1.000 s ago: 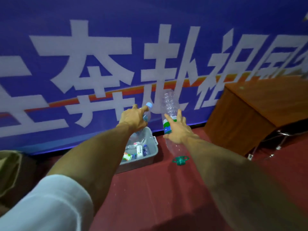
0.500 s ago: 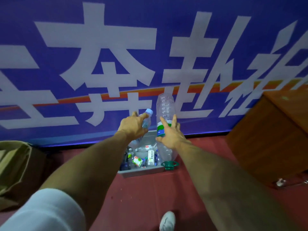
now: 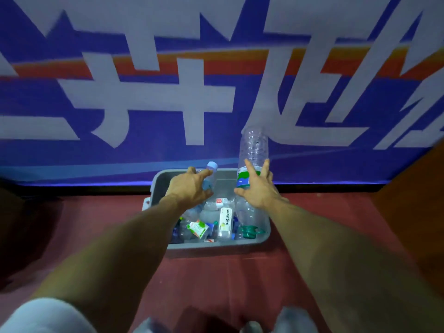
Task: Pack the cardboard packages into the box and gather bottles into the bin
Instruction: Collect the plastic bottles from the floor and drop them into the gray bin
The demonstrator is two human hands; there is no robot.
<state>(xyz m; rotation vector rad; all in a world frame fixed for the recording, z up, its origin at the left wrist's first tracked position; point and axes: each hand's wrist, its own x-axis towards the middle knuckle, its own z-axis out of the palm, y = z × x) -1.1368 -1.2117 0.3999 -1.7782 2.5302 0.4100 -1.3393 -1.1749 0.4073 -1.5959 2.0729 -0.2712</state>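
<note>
Bin (image 3: 216,244): grey plastic tub on the floor, far edge against the wall; already holds a jumble of clear bottles, among them a white-labelled bottle (image 3: 225,219) and a small green-and-white carton (image 3: 198,228).
Left hand (image 3: 189,188): fingers curled round a small bottle (image 3: 209,175) with a pale cap, over the bin's far left corner.
Right hand (image 3: 257,193): fingers splayed over the labelled waist of a large bottle (image 3: 254,145), thumb round its left side; bottle inverted, green handled cap (image 3: 248,231) low at the bin's near right corner.
Progress: bottle-gathering looks well advanced; these two are not yet released.
Outstanding: cardboard packages and their box are out of view, status unknown.
Surface: dark red floor (image 3: 216,284).
Room: blue banner (image 3: 144,104) with large white characters; brown wooden furniture (image 3: 420,200) at the right edge.
</note>
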